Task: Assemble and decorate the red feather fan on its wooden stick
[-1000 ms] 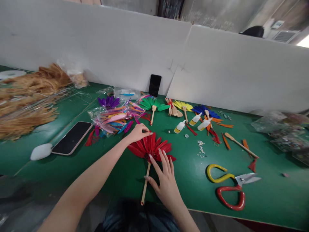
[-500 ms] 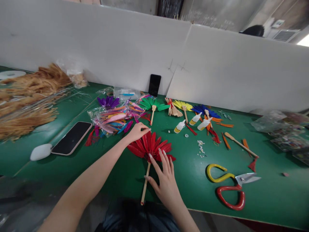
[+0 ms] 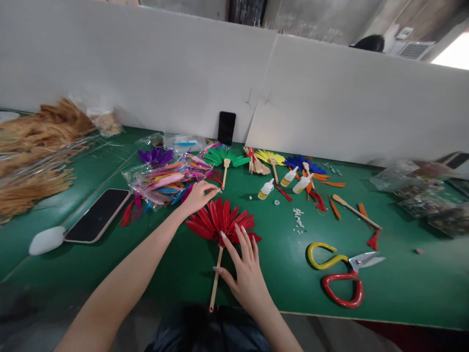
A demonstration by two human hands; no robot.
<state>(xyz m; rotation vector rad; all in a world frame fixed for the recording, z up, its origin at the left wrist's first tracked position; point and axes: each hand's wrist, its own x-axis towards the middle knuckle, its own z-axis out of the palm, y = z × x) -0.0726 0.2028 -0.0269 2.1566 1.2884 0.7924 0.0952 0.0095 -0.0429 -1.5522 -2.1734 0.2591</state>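
1. Centrally, a red feather fan (image 3: 220, 217) lies on the green surface (image 3: 278, 259), its feathers spread away from the person.
2. Its long axis follows the pale handle (image 3: 216, 283), which points back to the surface's near edge, slanting slightly left.
3. The right hand (image 3: 245, 274) is nearer the handle; its grip is loose, fingers spread over the feather base, thumb beside the handle.
4. The left hand (image 3: 198, 198) is at the far feather tips, the fan lying personward of its grip; thumb and fingertips meet, but I cannot tell whether they pinch anything.
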